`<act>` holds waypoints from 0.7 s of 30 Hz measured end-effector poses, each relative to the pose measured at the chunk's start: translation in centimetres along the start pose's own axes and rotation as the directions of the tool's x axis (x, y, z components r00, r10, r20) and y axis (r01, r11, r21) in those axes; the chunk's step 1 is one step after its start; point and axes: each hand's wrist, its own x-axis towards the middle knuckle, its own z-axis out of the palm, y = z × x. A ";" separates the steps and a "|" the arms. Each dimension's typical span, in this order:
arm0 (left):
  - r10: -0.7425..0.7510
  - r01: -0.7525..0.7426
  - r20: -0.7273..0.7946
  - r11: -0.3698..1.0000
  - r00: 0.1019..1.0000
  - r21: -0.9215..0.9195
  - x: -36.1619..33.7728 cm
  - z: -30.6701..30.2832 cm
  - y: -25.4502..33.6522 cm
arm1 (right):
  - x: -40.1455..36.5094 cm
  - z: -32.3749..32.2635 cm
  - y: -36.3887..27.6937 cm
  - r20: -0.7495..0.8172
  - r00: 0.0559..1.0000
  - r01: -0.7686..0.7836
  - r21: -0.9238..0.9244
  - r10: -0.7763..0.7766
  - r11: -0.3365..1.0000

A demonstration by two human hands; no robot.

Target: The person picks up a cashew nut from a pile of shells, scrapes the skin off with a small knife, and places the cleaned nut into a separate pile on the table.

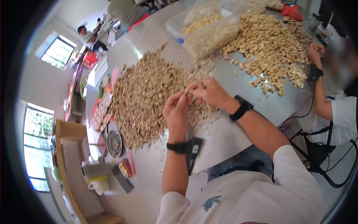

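My left hand (176,112) and my right hand (212,94) meet fingertip to fingertip over the near edge of a large heap of brownish cashew pieces (143,100). Pinched between both sets of fingers is a small pale cashew (191,90), mostly covered by them. Both hands are closed. To the right, beyond my right hand, lies a pile of cleaner, yellowish cashews (266,46). Loose crumbs and skins are scattered on the metal table (223,136) around my wrists.
Clear plastic bags of nuts (212,37) and a plastic tub (175,24) stand at the back. A round metal dish (114,143) lies at the left edge. Another person's hand (316,50) is at the right. A black device (195,146) sits beside my left wrist.
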 end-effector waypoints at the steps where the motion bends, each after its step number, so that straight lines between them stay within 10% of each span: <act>1: -0.018 0.018 -0.013 1.000 1.000 -0.019 -0.1 -0.2 0.1 | -0.2 0.1 -0.3 0.002 1.000 -0.016 0.008 0.016 1.000; 21: -0.058 0.057 -0.034 0.998 0.998 -0.034 0.2 -0.2 0.1 | -0.1 0.0 -0.6 -0.006 1.000 -0.016 -0.015 0.016 1.000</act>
